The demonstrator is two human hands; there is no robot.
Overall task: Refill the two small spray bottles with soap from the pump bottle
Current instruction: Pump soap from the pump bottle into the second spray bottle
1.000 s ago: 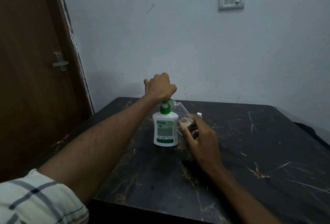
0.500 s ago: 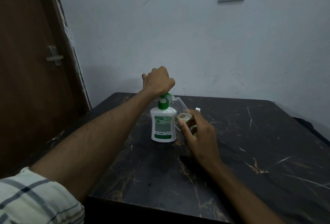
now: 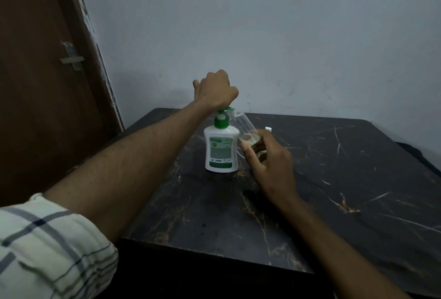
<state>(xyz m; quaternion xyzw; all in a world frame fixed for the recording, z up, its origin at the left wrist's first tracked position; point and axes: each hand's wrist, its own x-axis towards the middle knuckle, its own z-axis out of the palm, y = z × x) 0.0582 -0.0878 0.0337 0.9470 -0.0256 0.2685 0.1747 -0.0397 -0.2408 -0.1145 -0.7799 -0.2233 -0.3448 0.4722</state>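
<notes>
two hands [image 3: 216, 90] work pump bottle [image 3: 221, 149].

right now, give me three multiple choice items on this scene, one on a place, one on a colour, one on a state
1. Where is the left hand?
A. on the pump head of the soap pump bottle
B. flat on the table
C. on the door handle

2. What colour is the pump?
A. red
B. green
C. blue

3. How is the clear spray bottle held?
A. upright, capped
B. lying on the table
C. tilted, mouth at the nozzle

Answers: 1 A, the fist sits atop the pump. 2 B, green collar and nozzle show. 3 C, the right hand tilts it toward the spout.
</notes>
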